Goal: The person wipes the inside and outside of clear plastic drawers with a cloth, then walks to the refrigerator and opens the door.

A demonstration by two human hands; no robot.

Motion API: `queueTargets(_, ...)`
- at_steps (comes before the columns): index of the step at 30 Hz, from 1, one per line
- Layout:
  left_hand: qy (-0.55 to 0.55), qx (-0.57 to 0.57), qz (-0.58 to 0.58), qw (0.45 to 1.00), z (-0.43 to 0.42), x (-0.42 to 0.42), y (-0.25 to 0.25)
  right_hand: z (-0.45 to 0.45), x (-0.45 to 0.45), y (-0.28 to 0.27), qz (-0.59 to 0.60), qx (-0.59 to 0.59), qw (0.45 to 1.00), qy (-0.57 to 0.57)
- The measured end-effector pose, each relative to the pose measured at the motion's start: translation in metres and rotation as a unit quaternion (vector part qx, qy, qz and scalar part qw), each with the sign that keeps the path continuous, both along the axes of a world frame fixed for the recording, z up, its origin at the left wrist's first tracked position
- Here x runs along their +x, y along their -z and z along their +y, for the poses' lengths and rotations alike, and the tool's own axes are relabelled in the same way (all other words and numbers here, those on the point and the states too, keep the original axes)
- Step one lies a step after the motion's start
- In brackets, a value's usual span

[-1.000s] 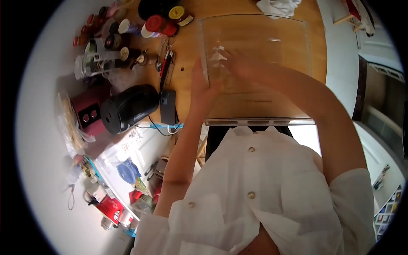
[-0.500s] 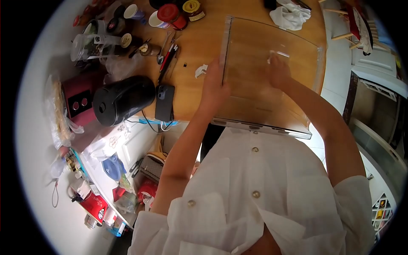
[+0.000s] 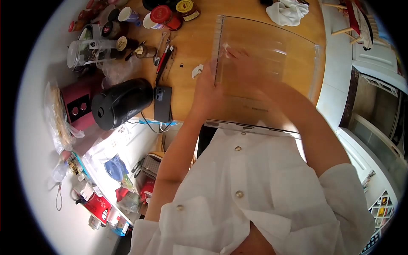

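Note:
A clear plastic box or drawer (image 3: 272,63) lies on the wooden table, its near edge against my white shirt. My left hand (image 3: 208,91) grips its left side wall, fingers wrapped round the edge. My right hand (image 3: 240,63), smeared by motion, is over the clear plastic near the far left part of that box, fingers bent together. A small pale patch shows at its fingertips; what it is cannot be made out. A crumpled white tissue (image 3: 197,71) lies just left of the box.
On the wooden table (image 3: 187,97) stand a black kettle (image 3: 122,103), a phone (image 3: 162,104), pens (image 3: 165,63), a red-lidded jar (image 3: 165,18), paper cups (image 3: 128,15) and a clear canister (image 3: 91,53). A white cloth (image 3: 288,12) lies at the far right. Crowded shelves sit below left.
My right hand has swept left across the clear plastic, from its right half to near its left wall. My left hand keeps its hold on the left side. The view has shifted slightly.

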State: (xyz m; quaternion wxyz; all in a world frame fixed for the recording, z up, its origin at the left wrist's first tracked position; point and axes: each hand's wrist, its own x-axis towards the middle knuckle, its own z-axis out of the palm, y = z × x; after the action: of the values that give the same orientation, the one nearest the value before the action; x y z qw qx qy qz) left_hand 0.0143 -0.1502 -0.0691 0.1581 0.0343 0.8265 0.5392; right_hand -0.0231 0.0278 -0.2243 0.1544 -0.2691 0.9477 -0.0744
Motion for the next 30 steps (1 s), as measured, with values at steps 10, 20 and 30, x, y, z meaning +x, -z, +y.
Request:
queueTargets(10,0.001,0.006,0.085,0.996,0.002,0.007,0.019,0.092,0.044,-0.068,-0.187,0.228,0.955,-0.035)
queueTargets(20,0.009,0.006,0.064,0.998,0.003,0.006,0.016,-0.002,0.036,-0.021,-0.158,0.003,0.986,-0.046)
queueTargets(30,0.015,-0.010,0.039,0.999,0.013,0.012,0.014,0.013,0.027,-0.030,-0.202,-0.050,0.978,-0.019)
